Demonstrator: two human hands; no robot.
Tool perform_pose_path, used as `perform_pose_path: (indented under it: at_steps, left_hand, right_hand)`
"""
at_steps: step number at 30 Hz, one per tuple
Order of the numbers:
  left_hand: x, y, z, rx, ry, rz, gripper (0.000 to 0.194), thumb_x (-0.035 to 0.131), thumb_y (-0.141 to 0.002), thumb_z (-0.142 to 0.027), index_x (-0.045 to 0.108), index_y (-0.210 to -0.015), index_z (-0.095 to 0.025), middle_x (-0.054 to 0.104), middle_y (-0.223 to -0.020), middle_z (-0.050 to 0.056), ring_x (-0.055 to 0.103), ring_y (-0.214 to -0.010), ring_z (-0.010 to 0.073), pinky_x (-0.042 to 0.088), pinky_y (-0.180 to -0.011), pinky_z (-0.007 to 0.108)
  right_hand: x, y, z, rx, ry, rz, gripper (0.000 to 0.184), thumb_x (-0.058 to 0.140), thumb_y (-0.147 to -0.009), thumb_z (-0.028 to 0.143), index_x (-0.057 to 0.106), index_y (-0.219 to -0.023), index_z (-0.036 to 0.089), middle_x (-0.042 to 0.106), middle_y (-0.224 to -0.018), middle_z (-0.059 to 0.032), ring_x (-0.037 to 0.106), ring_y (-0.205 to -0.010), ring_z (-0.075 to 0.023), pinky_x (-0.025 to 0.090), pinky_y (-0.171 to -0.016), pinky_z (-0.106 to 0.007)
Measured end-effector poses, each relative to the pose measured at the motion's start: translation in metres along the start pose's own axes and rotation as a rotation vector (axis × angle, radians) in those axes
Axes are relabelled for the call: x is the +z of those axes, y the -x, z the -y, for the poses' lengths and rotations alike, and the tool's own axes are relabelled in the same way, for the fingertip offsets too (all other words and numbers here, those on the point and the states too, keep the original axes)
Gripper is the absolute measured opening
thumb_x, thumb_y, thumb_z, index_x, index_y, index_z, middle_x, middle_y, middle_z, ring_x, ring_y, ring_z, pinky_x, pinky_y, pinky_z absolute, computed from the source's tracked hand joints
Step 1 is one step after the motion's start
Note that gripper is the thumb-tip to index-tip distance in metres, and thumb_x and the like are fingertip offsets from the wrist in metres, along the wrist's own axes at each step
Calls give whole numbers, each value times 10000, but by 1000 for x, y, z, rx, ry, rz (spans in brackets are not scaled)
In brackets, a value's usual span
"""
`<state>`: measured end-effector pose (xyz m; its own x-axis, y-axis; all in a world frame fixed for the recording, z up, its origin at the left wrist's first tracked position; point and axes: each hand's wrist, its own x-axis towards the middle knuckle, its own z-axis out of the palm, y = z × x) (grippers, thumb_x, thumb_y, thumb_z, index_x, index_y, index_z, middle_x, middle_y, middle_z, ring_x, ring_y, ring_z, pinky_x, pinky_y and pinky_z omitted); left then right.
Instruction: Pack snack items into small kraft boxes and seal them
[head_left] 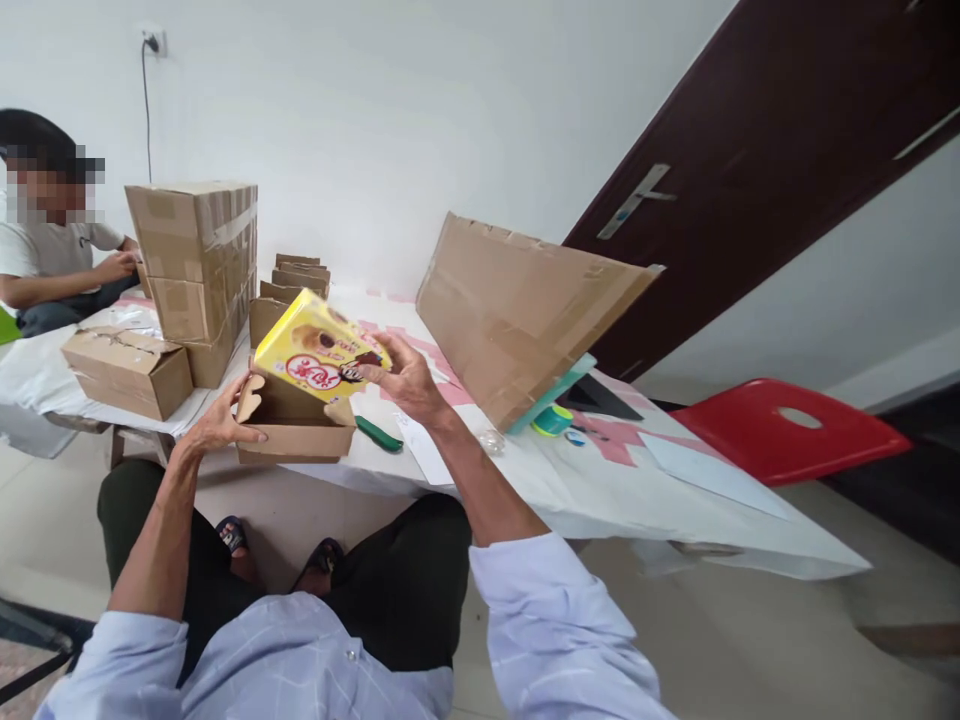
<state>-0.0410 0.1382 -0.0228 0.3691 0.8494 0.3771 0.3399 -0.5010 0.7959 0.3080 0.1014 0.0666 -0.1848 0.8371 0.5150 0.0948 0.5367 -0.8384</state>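
Tilted above an open cardboard box is a yellow printed snack box. My right hand grips its right end, thumb on the printed face and fingers along the top. At the cardboard box's left side, my left hand is closed on the wall and flap, with the thumb over the front edge. The cardboard box sits at the table's near edge with its flaps up, and the yellow box hides part of its inside. Beside it, to the right, lies a dark green utility knife or similar handled tool.
Stacked taped cartons stand at left, with a closed carton before them. A large cardboard sheet leans at the back. A tape roll is right of centre, near a red chair. Another person sits far left.
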Motion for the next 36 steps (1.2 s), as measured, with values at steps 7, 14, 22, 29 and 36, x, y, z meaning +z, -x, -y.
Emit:
perform_pose_path:
  at_steps: [7, 14, 22, 29, 36]
  left_hand:
    - [-18, -55, 23, -159, -10, -75, 1262, 956, -521, -597, 445, -1603, -193, 433, -1657, 192, 401, -1528, 434, 313, -1287, 558]
    - [-11, -17, -21, 2, -226, -392, 810, 834, -691, -679, 675, -1332, -209, 481, -1561, 179, 486, -1448, 407, 557, -1047, 539]
    - [43, 27, -129, -100, 199, -7, 699, 896, -703, -540, 723, -1307, -235, 779, -1169, 119, 728, -1047, 330, 589, -772, 383]
    - [92, 43, -123, -322, 771, -296, 689, 984, -577, -458, 681, -1140, -200, 812, -1029, 102, 783, -884, 289, 614, -803, 391]
    - [95, 52, -129, -253, 872, -501, 697, 988, -567, -411, 679, -1164, -228, 801, -1135, 86, 785, -992, 291, 622, -818, 353]
  right_hand:
    - [-23, 9, 10, 95, -72, -91, 588, 903, -715, 520, 698, -1182, 225, 769, -1113, -37, 727, -965, -227, 632, -805, -347]
    - [-28, 27, 6, 208, -123, -103, 559, 895, -709, 460, 702, -1167, 204, 782, -1001, -25, 727, -847, -200, 609, -726, -320]
    - [14, 36, 30, 282, -124, 214, 636, 907, -702, 389, 672, -1260, 194, 784, -969, -34, 741, -841, -195, 624, -738, -327]
    - [22, 52, 19, 148, -96, -131, 632, 783, -828, 612, 645, -1300, 216, 739, -1217, -119, 692, -1180, -266, 597, -954, -400]
    - [70, 117, -15, 334, -370, -119, 793, 812, -772, 620, 536, -1434, 282, 706, -1341, -136, 717, -1159, -326, 649, -849, -443]
